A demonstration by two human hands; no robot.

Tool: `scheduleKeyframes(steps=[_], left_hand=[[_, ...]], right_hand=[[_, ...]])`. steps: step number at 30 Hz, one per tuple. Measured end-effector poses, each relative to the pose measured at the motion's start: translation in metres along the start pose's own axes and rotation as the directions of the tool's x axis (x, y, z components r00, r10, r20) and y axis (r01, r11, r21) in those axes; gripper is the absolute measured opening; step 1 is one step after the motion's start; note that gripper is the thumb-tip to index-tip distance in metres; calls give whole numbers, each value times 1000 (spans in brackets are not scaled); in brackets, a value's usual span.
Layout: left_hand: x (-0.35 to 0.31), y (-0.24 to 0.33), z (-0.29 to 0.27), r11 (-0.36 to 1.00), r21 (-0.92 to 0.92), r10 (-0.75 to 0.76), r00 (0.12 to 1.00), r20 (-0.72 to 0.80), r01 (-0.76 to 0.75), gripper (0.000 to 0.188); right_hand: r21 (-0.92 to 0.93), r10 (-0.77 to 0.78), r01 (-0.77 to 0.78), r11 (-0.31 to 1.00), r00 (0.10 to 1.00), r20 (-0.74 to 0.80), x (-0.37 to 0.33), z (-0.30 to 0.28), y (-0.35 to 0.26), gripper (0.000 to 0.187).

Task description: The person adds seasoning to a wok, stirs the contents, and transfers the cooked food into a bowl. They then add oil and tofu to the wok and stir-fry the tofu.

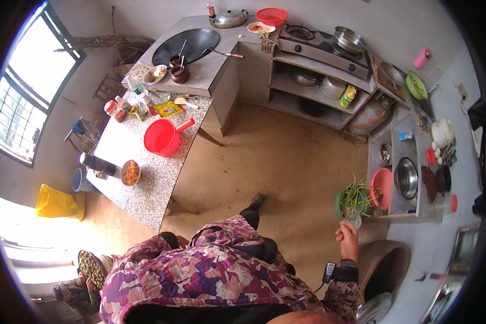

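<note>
My right hand is stretched out low on the right with its fingers curled. A small pale, translucent thing shows just beyond the fingertips; I cannot make out what it is. It lies against the near side of a green basket of long green stalks, which stands on the floor beside a pink basin. My left hand is mostly hidden by my camouflage jacket and black cuff, near the table's close end; its fingers do not show.
On the speckled table stand a red dipper, a bowl of chopped food and a black flask. A large brown jar is by my right arm. At lower left another person holds a round basket.
</note>
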State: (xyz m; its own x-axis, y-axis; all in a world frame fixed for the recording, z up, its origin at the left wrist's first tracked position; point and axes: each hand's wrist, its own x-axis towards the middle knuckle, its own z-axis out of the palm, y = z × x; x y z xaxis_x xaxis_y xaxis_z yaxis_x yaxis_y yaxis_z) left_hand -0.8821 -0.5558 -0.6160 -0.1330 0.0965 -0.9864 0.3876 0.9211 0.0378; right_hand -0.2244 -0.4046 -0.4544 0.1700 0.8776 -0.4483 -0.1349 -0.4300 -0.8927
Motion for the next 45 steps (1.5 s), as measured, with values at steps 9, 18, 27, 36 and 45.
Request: scheduleKeyframes(steps=[9,18,27,36,45], left_hand=[[35,228,10,990,-106,95,995,20,-92,33],[47,400,-43,969,-201,137,990,-40,-142,33],[57,455,7,965,-261,-10,999,-30,1,33],[27,595,88,851,-524,-19,997,-77,-24,33],[13,657,119,736,-675,-43,992,-119,-49,34]], right_hand=[[-205,-61,59,977,998,-2,141,-24,-102,20],[-302,-169,140,943,983,-71,311,-71,-237,20],[-395,-519,530,751,842,143,612,-53,-482,23],[-345,-628,675,652,736,252,866,20,-699,24],[-467,-749,705,534,651,125,968,63,-774,22]])
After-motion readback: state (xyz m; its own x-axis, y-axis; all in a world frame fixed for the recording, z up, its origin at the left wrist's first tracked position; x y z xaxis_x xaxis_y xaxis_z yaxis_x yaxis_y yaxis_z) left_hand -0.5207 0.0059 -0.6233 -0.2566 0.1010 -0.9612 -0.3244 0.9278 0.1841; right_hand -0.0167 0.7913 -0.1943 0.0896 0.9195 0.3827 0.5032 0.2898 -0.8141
